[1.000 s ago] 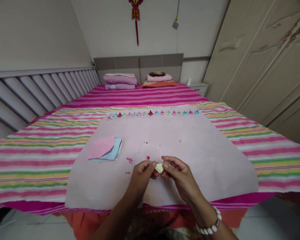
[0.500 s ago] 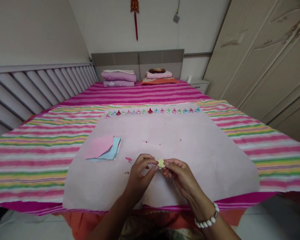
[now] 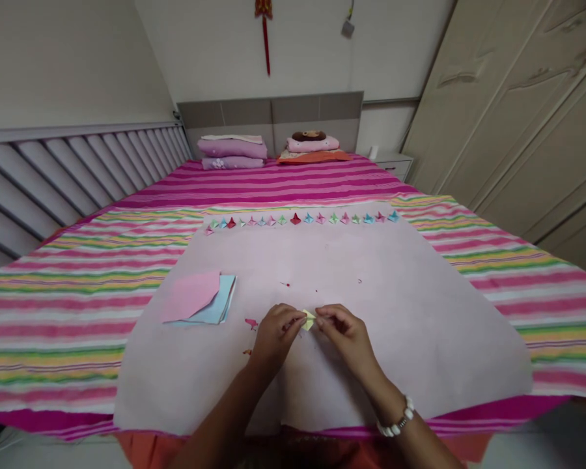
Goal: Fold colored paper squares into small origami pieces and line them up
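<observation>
A small pale-yellow folded paper piece (image 3: 308, 319) is pinched between my two hands over a big pale-pink sheet (image 3: 400, 312) spread on the bed. My left hand (image 3: 276, 332) grips its left side with fingers closed. My right hand (image 3: 344, 332), with a white bead bracelet on the wrist, pinches its right side. A stack of square papers (image 3: 200, 298), pink on top and light blue beneath, lies to the left of my hands. Along the sheet's far edge runs a row of small folded paper shapes (image 3: 303, 219) in red, pink, green and blue.
Tiny red paper scraps (image 3: 251, 322) lie near my left hand. The striped bedspread (image 3: 68, 306) covers the bed. Folded bedding (image 3: 232, 153) and a pillow stack (image 3: 312, 146) sit by the headboard. A slatted rail (image 3: 53, 182) stands at left, wardrobe doors (image 3: 527, 117) at right.
My hands have moved slightly away from me and lower toward the sheet, still working the yellow piece, which has turned between my fingers. The view has shifted a little.
</observation>
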`<state>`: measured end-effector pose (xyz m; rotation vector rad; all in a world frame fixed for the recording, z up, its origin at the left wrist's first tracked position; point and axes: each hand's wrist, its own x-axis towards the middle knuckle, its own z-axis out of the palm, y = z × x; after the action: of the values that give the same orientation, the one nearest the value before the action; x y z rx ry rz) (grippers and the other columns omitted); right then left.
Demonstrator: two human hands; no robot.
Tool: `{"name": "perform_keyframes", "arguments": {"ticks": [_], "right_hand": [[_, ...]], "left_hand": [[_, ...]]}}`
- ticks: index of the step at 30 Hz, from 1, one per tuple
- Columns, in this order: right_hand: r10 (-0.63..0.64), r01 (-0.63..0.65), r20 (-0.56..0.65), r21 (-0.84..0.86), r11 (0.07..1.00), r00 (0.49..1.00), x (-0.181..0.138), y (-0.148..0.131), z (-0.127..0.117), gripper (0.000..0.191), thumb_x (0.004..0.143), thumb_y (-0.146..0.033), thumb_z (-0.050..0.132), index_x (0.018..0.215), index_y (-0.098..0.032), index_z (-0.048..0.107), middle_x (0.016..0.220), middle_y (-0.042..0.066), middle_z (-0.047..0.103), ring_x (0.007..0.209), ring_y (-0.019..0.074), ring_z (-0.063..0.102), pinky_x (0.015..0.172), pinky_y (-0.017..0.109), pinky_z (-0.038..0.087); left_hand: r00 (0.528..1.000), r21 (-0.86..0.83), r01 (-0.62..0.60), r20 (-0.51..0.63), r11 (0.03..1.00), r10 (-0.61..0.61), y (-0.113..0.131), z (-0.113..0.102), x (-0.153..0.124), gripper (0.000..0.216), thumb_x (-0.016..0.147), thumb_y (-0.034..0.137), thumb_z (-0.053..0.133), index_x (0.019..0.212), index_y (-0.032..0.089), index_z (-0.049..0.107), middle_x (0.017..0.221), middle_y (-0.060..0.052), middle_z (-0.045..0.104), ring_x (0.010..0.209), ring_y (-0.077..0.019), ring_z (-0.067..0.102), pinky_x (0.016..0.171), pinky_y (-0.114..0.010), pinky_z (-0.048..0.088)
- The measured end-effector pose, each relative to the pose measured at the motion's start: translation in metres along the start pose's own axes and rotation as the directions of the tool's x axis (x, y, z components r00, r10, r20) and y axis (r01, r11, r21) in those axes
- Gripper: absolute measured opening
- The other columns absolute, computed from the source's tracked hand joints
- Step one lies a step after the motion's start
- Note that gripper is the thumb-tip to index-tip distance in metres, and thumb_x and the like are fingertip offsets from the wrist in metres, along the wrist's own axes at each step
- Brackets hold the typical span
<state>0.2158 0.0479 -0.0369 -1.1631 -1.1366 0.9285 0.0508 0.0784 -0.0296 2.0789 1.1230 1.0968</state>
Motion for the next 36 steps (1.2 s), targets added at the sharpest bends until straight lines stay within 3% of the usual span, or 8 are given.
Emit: {"name": "perform_keyframes", "arguments": {"ticks": [2, 5, 16, 23, 32, 36], "right_hand": [[-0.109, 0.11, 0.034, -0.049, 0.993, 0.994, 0.006, 0.005, 0.003, 0.013, 0.072, -0.029, 0.071, 0.081, -0.021, 0.073, 0.082, 0.006, 0.068, 0.067, 0.0173, 0.059, 0.063, 0.03, 0.048], [-0.16, 0.166, 0.073, -0.089, 0.982, 0.984, 0.014, 0.013, 0.009, 0.009, 0.076, -0.026, 0.067, 0.082, -0.021, 0.072, 0.081, 0.006, 0.068, 0.069, 0.0177, 0.06, 0.063, 0.03, 0.048], [-0.132, 0.148, 0.1, -0.176, 0.973, 0.986, 0.029, 0.048, 0.017, 0.01, 0.083, -0.024, 0.057, 0.079, -0.02, 0.065, 0.077, 0.004, 0.064, 0.071, 0.0177, 0.06, 0.063, 0.028, 0.047], [-0.099, 0.121, 0.108, -0.216, 0.969, 0.989, 0.028, 0.049, 0.017, 0.01, 0.082, -0.022, 0.055, 0.076, -0.019, 0.063, 0.074, 0.003, 0.062, 0.069, 0.0167, 0.057, 0.063, 0.028, 0.045], [-0.043, 0.047, 0.045, -0.105, 0.993, 0.998, 0.024, 0.054, 0.015, 0.009, 0.083, -0.025, 0.056, 0.077, -0.02, 0.06, 0.076, 0.003, 0.062, 0.07, 0.0168, 0.056, 0.064, 0.028, 0.044], [-0.054, 0.058, 0.046, -0.11, 0.992, 0.998, 0.023, 0.054, 0.016, 0.009, 0.083, -0.025, 0.056, 0.078, -0.02, 0.061, 0.077, 0.003, 0.061, 0.07, 0.0167, 0.055, 0.063, 0.028, 0.044]], "left_hand": [[1.0, 0.032, -0.017, 0.011, 0.999, 0.017, -0.007, 0.003, 0.005, 0.012, 0.084, 0.018, 0.059, 0.085, 0.02, 0.071, 0.081, -0.004, 0.067, 0.08, -0.0167, 0.06, 0.072, -0.028, 0.047], [0.999, 0.036, -0.031, 0.012, 0.999, 0.031, -0.019, 0.008, 0.011, 0.012, 0.084, 0.017, 0.059, 0.084, 0.02, 0.07, 0.081, -0.003, 0.067, 0.08, -0.0167, 0.06, 0.073, -0.029, 0.047], [1.0, -0.019, -0.005, 0.011, 1.0, 0.006, -0.055, 0.03, 0.018, 0.013, 0.082, 0.013, 0.054, 0.078, 0.019, 0.065, 0.076, -0.003, 0.064, 0.074, -0.0155, 0.059, 0.069, -0.027, 0.047], [0.997, -0.013, 0.076, 0.028, 0.997, -0.075, -0.055, 0.032, 0.014, 0.012, 0.083, 0.017, 0.053, 0.077, 0.019, 0.063, 0.077, -0.002, 0.064, 0.075, -0.0159, 0.058, 0.07, -0.028, 0.046], [0.974, -0.024, 0.223, -0.025, 0.975, -0.223, -0.051, 0.032, 0.008, 0.009, 0.087, 0.021, 0.05, 0.083, 0.019, 0.058, 0.076, -0.001, 0.062, 0.07, -0.0144, 0.059, 0.065, -0.026, 0.047], [0.983, -0.023, 0.184, 0.0, 0.983, -0.184, -0.046, 0.034, 0.008, 0.01, 0.085, 0.022, 0.055, 0.091, 0.02, 0.062, 0.085, -0.002, 0.064, 0.076, -0.0145, 0.06, 0.069, -0.027, 0.048]]}}
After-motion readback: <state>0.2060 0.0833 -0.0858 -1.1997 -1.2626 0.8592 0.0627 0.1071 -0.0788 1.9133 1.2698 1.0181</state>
